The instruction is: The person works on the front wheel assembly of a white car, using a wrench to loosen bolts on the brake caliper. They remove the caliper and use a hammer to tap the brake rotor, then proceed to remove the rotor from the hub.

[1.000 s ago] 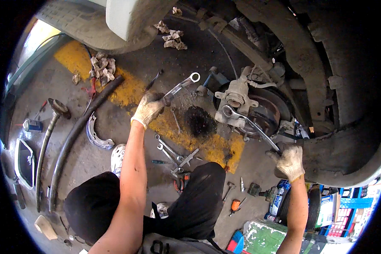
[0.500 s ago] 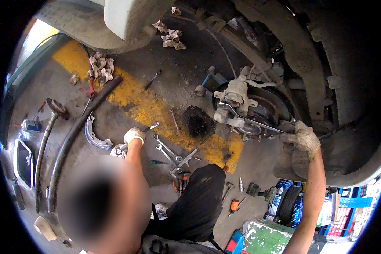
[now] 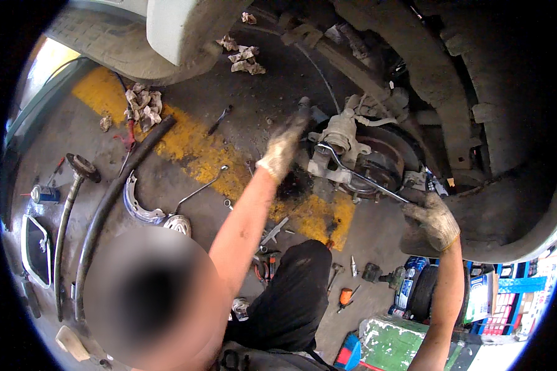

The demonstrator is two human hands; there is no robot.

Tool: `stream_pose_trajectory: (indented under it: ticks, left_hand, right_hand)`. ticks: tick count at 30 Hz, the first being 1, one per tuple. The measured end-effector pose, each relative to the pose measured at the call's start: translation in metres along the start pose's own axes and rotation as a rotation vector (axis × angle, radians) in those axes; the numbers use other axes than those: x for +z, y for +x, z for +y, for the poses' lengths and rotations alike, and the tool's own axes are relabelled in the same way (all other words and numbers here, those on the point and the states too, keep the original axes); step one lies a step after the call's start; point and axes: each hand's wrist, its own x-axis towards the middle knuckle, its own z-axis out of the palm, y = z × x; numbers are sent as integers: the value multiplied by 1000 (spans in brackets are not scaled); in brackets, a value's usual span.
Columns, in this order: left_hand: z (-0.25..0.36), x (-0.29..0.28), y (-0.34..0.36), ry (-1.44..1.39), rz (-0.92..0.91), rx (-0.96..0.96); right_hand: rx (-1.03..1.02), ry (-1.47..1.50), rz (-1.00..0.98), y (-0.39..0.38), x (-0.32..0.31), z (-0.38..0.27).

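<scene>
My right hand (image 3: pixel 436 224), in a pale work glove, is closed round the lower end of a long, bent ring wrench (image 3: pixel 372 183). The wrench's far ring sits against the brake caliper (image 3: pixel 341 133), which is mounted over the round, rusty brake assembly (image 3: pixel 382 157). My left hand (image 3: pixel 284 145), also gloved, reaches to the left side of the caliper; motion smears its fingers. Between my left forearm and a curved brake shoe (image 3: pixel 136 201), another ring wrench (image 3: pixel 201 187) lies on the floor, its lower end by my shoe (image 3: pixel 178 226).
Loose spanners, a T-shaped tool (image 3: pixel 275 231) and red-handled pliers (image 3: pixel 263 271) lie around my knee. A long dark bar (image 3: pixel 108 198) and a disc-ended rod (image 3: pixel 68 204) lie at left. Vehicle underbody (image 3: pixel 414 80) hangs overhead. A green box (image 3: pixel 390 346) and tyres (image 3: pixel 423 294) stand lower right.
My left hand has left the ring wrench on the floor and swung up and right to the caliper. My right hand has shifted slightly down and left, still gripping its wrench.
</scene>
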Motion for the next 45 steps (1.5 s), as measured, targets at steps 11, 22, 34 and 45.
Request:
stream_pose_trajectory:
  ticks: [11,22,34,45]
  left_hand:
    - [30,67,-5,16,198,-410]
    - [11,53,3,-717,5,-614]
    - [9,72,-3,-455,223,-529]
    - [-31,56,-5,142,66,-345]
  right_hand:
    - [-443,-695,-92,-4,-14,50]
    - [154,-105,-256,3,-8,-13]
    - [324,198,-429,8,-15,8]
    - [42,-560,-388,14,-13,85]
